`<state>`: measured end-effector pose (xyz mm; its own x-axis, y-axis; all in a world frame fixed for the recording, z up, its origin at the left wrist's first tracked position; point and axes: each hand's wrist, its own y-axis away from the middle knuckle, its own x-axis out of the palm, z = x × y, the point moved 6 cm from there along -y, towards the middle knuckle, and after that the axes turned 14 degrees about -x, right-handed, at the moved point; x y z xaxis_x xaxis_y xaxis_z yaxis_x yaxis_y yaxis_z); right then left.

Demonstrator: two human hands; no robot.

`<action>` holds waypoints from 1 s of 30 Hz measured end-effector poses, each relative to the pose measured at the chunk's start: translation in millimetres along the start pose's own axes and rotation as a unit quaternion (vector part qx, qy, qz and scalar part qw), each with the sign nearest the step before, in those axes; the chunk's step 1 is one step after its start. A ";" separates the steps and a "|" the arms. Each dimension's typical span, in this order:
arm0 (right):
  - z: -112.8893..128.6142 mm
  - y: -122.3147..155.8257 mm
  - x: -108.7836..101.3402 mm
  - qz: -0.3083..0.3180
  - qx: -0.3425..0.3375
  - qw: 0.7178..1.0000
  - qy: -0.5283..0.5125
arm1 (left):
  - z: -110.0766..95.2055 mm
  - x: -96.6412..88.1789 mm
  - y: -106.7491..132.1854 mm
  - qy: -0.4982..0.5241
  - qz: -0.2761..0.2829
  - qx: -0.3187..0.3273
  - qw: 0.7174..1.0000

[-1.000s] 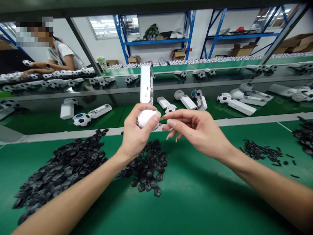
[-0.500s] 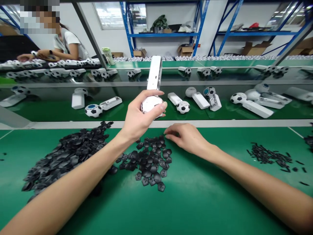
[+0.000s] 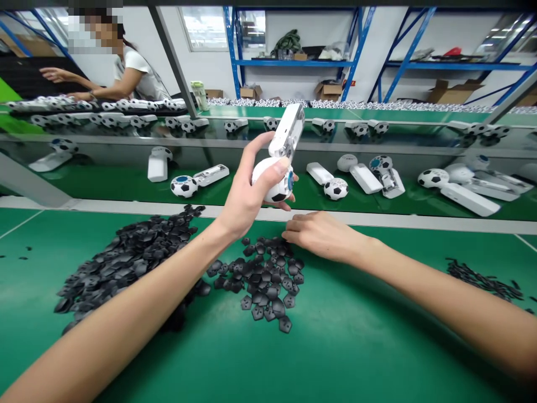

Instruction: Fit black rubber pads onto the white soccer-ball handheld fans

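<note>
My left hand (image 3: 251, 190) is closed round the ball end of a white football-headed device (image 3: 287, 131), held up above the near table edge. Its flat white handle points up and tilts right, and a blue round spot shows on the ball's right side. Below it lies a small pile of black pentagon pieces (image 3: 268, 280). My right hand (image 3: 316, 235) is low at the far right edge of that pile, fingers curled and pressed together. Whatever its fingertips hold, if anything, is hidden.
A larger heap of black pieces (image 3: 138, 252) lies left, partly behind my left forearm. Small black strips (image 3: 482, 280) lie right. Beyond a white rail (image 3: 369, 220), more football-headed devices (image 3: 335, 188) rest on a green belt. A co-worker (image 3: 134, 73) sits at the far left.
The device in my left hand has turned, its handle now leaning right and the blue spot showing. My right hand's fingers have closed at the pile. The view has shifted slightly left.
</note>
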<state>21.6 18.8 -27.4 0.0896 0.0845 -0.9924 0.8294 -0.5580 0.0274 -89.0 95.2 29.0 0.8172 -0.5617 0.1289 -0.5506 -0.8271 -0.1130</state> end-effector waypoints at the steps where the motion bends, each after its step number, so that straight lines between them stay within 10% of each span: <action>1: 0.9 -0.3 1.6 -0.002 -0.012 1.000 0.007 | 0.0 -0.3 -0.2 0.004 -0.002 -0.005 1.000; 12: -22.4 -5.9 -11.9 -0.141 0.106 0.974 -0.140 | 1.2 -9.6 -2.7 0.024 -0.012 -0.062 0.998; 18: -33.0 34.3 -62.3 -0.451 0.145 0.786 -0.398 | 0.0 -10.9 -2.4 -0.008 -0.058 -0.002 0.998; 25: -25.7 30.1 -59.9 -0.503 0.205 0.598 -0.589 | -3.4 1.1 15.8 -0.110 -0.106 0.130 0.980; 30: -26.9 25.8 -51.7 -0.485 0.224 0.558 -0.635 | -4.9 6.2 23.1 -0.160 -0.104 0.159 0.969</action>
<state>53.2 22.2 27.9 -0.9807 0.0322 0.1929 -0.0990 -0.9323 -0.3479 -97.4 72.5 32.1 0.9437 -0.3065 -0.1243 -0.3299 -0.8448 -0.4212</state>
